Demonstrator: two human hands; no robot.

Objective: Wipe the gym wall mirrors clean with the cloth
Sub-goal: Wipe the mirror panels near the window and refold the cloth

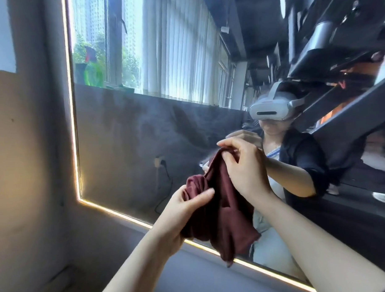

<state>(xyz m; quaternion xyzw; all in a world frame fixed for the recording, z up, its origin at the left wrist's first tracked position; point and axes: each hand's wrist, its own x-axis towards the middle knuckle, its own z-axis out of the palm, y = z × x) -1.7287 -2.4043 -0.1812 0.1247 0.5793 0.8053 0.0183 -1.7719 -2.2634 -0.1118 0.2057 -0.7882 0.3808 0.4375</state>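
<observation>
Head view puts me right up against the wall mirror (132, 137), tilted, with its lit edge strip (73, 106) running down the left side and along the bottom. Both of my hands are raised in front of the glass, and the dark red cloth (222, 210) hangs between them, just in front of the mirror's lower part. I cannot tell whether the fabric touches the glass.

My left hand (185, 209) is lower — its fingers and thumb are curled around a bunched knot of the cloth at the left side. My right hand (244, 166) sits higher, fingers bent over the cloth's top edge and pinching it, so the fabric is stretched at a slant from one hand up to the other, with a loose tail drooping down across the bottom light strip.

In the reflection I see a person wearing a pale headset (271, 108), in a dark sleeve, with the same cloth held up. Also reflected: tall windows with vertical blinds (177, 54), a green plant on the sill (93, 73), and dark gym equipment (336, 53) on the right. A hazy smear shows on the glass around the middle. Left of the mirror is a plain beige wall (23, 151).
</observation>
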